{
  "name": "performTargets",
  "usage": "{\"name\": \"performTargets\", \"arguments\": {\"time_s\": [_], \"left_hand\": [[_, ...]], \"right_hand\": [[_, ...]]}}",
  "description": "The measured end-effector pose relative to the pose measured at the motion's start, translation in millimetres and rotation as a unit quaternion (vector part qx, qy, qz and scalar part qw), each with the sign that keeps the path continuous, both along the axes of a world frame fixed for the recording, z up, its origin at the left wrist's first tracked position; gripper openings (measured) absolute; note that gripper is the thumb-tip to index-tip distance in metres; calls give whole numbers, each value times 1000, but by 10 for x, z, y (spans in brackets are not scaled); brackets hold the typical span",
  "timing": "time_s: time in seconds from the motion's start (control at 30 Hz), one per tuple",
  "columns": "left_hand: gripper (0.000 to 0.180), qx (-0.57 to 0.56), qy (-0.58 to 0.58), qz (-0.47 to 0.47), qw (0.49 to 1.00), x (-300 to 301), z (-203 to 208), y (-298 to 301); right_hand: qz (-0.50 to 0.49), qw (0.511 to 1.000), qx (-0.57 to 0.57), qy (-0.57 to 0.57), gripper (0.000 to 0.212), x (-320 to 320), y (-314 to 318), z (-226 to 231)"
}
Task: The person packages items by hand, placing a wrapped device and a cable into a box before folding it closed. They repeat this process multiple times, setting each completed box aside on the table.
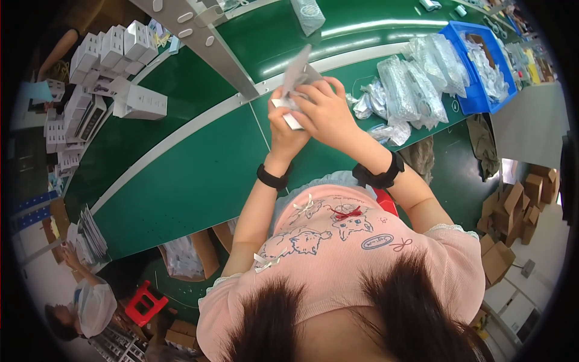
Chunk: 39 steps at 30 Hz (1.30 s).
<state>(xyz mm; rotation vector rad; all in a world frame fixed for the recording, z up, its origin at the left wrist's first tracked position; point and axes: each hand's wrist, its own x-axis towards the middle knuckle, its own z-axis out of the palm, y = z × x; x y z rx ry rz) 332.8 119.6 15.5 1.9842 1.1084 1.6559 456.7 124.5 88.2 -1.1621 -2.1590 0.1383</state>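
Both hands are together above the green worktable (199, 163), working on one small item. My left hand (284, 134) is closed round a small white box (291, 116), its fingers partly hidden behind it. A clear plastic bag (300, 69) stands up from the box, its loose end pointing away from me. My right hand (327, 110) comes over the top with bent fingers pressing on the bag beside the box. Its fingers cover part of both, so how far the bag surrounds the box cannot be made out.
Bubble-wrapped packs (401, 90) lie right of my hands, beside a blue bin (482, 75) holding more bagged items. A metal post (205, 42) rises ahead to the left. White boxes (114, 51) are stacked far left, near an open white carton (142, 99). Another person (90, 301) is at lower left.
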Motion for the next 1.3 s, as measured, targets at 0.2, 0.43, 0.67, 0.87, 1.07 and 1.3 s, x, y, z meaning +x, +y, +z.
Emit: {"name": "performTargets", "arguments": {"time_s": [0.2,0.43,0.67,0.87,1.07,1.3], "left_hand": [[67,-76,42,-12,996,-414,-252,-117],[61,-168,-55,26,984,-469,149,-245],[14,-239,116,93,959,-421,466,-198],[13,-281,87,119,948,-476,487,-66],[13,-265,93,124,952,-495,483,-44],[13,-251,97,131,954,-565,453,-42]], "right_hand": [[-82,990,-81,85,43,741,269,-655],[-113,912,-148,-364,41,1358,249,-1316],[81,981,-145,-98,34,1333,322,-923],[27,839,-283,465,24,434,200,-104],[234,955,-27,182,22,129,412,-49],[296,936,134,132,20,1,496,-146]]}}
